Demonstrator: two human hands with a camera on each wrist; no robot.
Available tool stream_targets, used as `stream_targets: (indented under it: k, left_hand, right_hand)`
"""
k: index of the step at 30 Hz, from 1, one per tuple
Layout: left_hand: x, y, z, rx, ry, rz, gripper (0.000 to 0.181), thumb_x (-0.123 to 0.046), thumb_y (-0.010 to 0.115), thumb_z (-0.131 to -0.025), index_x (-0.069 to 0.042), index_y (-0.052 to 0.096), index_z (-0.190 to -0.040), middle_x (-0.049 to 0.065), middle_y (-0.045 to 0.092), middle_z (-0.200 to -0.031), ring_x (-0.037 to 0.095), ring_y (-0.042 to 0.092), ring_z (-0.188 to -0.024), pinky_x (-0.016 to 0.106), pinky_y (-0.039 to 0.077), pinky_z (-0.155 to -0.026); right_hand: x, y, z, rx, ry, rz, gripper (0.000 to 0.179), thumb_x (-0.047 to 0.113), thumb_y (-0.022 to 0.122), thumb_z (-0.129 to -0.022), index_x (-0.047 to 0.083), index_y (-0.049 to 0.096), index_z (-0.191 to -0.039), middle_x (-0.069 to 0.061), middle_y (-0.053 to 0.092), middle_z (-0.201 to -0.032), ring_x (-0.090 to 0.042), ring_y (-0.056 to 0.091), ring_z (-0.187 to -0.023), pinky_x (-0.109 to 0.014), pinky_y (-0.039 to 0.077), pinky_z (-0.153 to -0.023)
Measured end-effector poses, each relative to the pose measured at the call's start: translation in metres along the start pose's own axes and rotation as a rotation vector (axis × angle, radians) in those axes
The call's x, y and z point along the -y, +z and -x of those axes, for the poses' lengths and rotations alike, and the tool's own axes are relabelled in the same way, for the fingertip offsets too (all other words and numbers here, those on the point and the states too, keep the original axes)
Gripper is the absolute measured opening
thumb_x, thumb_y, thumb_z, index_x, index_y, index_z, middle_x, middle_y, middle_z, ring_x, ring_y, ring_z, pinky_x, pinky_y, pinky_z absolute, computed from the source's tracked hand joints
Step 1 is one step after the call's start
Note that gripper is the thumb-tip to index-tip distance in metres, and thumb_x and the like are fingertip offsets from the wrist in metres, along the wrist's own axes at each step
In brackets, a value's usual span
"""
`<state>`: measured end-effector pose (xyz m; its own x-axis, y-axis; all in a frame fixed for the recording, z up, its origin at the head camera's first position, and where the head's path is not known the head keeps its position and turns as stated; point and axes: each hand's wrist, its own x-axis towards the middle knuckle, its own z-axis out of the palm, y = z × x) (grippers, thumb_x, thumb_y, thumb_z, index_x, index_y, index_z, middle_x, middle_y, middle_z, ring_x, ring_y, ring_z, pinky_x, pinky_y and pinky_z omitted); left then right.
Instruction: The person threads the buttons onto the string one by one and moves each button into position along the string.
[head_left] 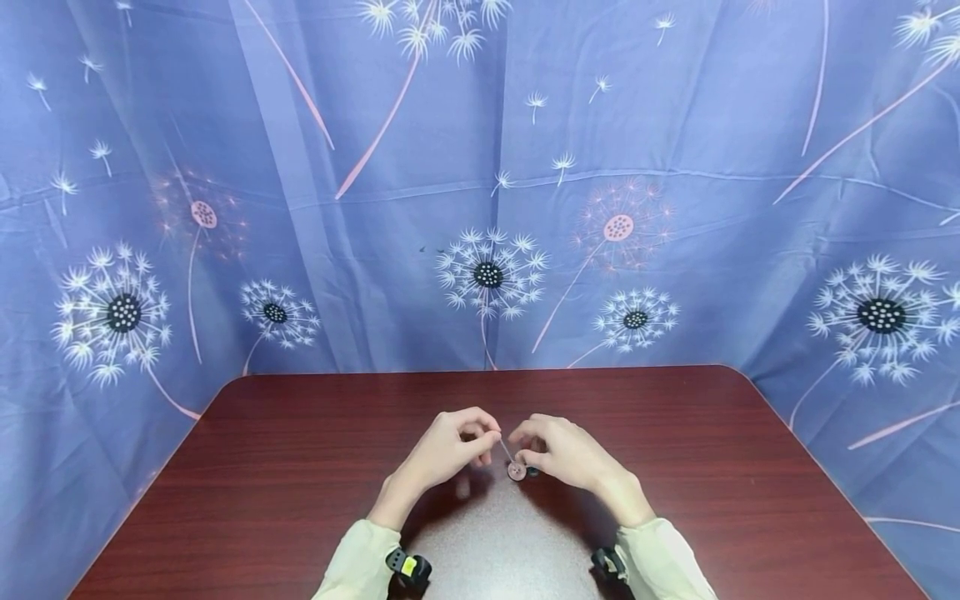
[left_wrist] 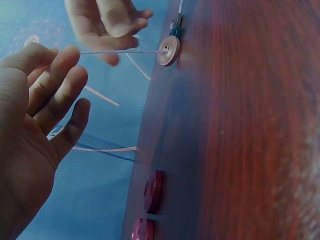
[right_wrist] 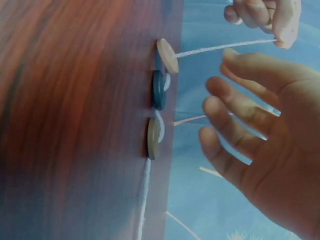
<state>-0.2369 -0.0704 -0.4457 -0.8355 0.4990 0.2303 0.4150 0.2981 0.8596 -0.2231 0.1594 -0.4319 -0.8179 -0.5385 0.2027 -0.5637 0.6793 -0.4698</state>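
My left hand (head_left: 453,446) pinches the end of a white string (right_wrist: 225,48) between thumb and index finger. The string runs taut from those fingertips to a pale pinkish-brown button (head_left: 517,472), passing through one of its holes. Seen from the right wrist, that button stands tilted, and a dark teal button (right_wrist: 158,90) and an olive-brown button (right_wrist: 153,138) are on the same string beyond it. Close beside the buttons, my right hand (head_left: 566,450) has its fingers loosely bent, with nothing between them.
Two dark red buttons, one a glossy button (left_wrist: 153,192), lie on the wooden table (head_left: 300,467) in the left wrist view. From the olive-brown button a length of string trails along the tabletop. A blue dandelion-print curtain (head_left: 390,275) hangs behind the table.
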Motion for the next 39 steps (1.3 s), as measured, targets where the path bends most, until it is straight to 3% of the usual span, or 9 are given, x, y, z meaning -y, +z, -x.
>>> stream_targets:
  k: [5, 12, 19, 29, 39]
  left_hand:
    - [0.000, 0.000, 0.001, -0.001, 0.010, -0.001, 0.006, -0.028, 0.066, -0.096, -0.022, 0.067, -0.097, -0.001, 0.067, -0.064, 0.025, 0.068, -0.064, 0.042, 0.058, -0.065]
    - [-0.001, -0.001, 0.001, 0.003, 0.016, -0.004, 0.007, -0.028, 0.064, -0.097, -0.022, 0.067, -0.098, -0.004, 0.067, -0.065, 0.013, 0.066, -0.061, 0.034, 0.058, -0.063]
    - [0.000, -0.001, 0.001, 0.002, 0.051, -0.014, 0.005, -0.028, 0.064, -0.097, -0.024, 0.067, -0.098, -0.006, 0.066, -0.064, 0.020, 0.068, -0.061, 0.028, 0.055, -0.060]
    - [0.001, 0.000, -0.001, -0.003, 0.072, -0.001, 0.004, -0.030, 0.066, -0.096, -0.026, 0.067, -0.096, 0.001, 0.066, -0.063, 0.033, 0.067, -0.063, 0.026, 0.054, -0.058]
    - [0.002, 0.001, -0.001, -0.025, 0.063, -0.057, 0.004, -0.030, 0.065, -0.097, -0.027, 0.067, -0.096, -0.006, 0.065, -0.062, 0.023, 0.067, -0.061, 0.025, 0.053, -0.059]
  right_hand:
    - [0.002, -0.002, -0.001, -0.063, -0.027, -0.051, 0.016, 0.019, 0.071, -0.090, 0.016, 0.072, -0.106, 0.011, 0.065, -0.089, 0.002, 0.058, -0.077, -0.027, 0.053, -0.070]
    - [0.007, -0.001, -0.002, -0.099, -0.045, -0.166, 0.014, 0.017, 0.070, -0.091, 0.019, 0.072, -0.105, 0.013, 0.065, -0.088, -0.001, 0.060, -0.075, -0.024, 0.053, -0.067]
    - [0.009, 0.004, -0.003, -0.096, -0.041, -0.305, 0.014, 0.017, 0.069, -0.093, 0.019, 0.071, -0.106, 0.008, 0.068, -0.091, -0.005, 0.066, -0.077, -0.026, 0.055, -0.068]
    - [0.011, 0.011, -0.006, -0.119, -0.051, -0.364, 0.012, 0.012, 0.069, -0.092, 0.019, 0.073, -0.101, -0.002, 0.074, -0.087, -0.016, 0.068, -0.073, -0.028, 0.055, -0.064]
    - [0.009, 0.011, -0.007, -0.151, -0.011, -0.327, 0.006, 0.020, 0.069, -0.094, 0.017, 0.073, -0.097, -0.004, 0.074, -0.085, -0.009, 0.065, -0.078, -0.027, 0.053, -0.074]
